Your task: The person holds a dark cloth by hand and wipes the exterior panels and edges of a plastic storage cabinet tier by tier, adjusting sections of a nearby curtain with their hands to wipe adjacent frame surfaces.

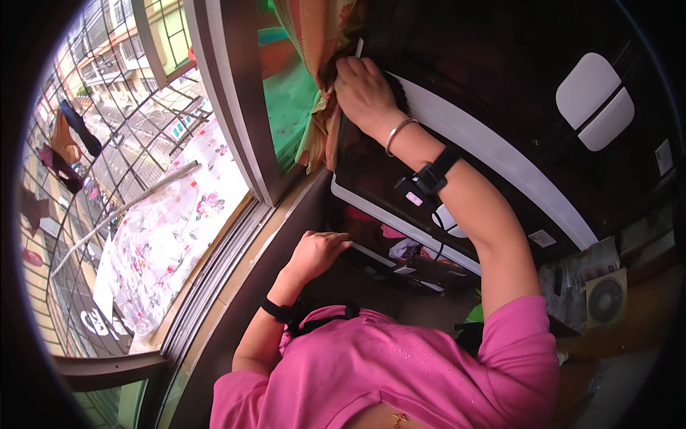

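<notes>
My right hand (365, 94) reaches far forward, fingers curled down beside the gathered orange patterned curtain (320, 115) and the white edge of a dark cabinet (353, 150). The fingertips are hidden, so any hold on the cloth or edge cannot be made out. Lower down, my left hand (317, 254) is level, its fingers bent together near the rim of an open drawer (370, 252). Whether it touches that rim is unclear. Crumpled clothes (404, 249) lie inside the drawer.
To the left, a sliding window track (214, 268) runs along the sill. Beyond it a metal security grille (128, 107) holds a floral sheet (177, 214), a pole (128, 206) and hanging garments (69, 145). White handles (589, 99) mark the cabinet. A speaker-like box (606, 297) sits right.
</notes>
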The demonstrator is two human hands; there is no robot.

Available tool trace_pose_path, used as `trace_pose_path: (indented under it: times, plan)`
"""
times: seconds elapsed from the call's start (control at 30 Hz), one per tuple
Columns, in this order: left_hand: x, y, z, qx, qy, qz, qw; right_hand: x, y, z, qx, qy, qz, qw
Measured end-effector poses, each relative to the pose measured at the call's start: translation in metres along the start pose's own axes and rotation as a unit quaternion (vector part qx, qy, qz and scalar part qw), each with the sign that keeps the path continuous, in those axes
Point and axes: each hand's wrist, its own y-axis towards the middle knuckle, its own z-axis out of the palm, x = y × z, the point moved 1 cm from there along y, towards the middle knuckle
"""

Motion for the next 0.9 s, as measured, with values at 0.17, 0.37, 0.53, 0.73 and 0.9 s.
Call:
trace_pose_path:
  times: [0.17,0.37,0.53,0.73,0.9]
  plan:
    - [0.005,0.001,-0.001,-0.014,-0.036,0.008,0.999,0.014,0.013,0.014,0.171,-0.034,0.026,0.984]
    - [0.008,0.002,0.000,0.018,-0.039,-0.022,0.999,0.011,-0.015,-0.008,0.087,0.009,0.038,0.995]
    - [0.011,0.003,0.007,0.033,-0.024,-0.017,0.999,0.012,-0.036,-0.028,0.046,0.006,0.082,0.996]
    - [0.017,0.001,0.014,0.033,-0.012,-0.011,0.999,0.007,-0.052,-0.040,0.029,0.010,0.106,0.994]
    - [0.013,0.002,0.014,0.032,-0.007,-0.007,0.999,0.004,-0.061,-0.055,0.043,0.012,0.127,0.991]
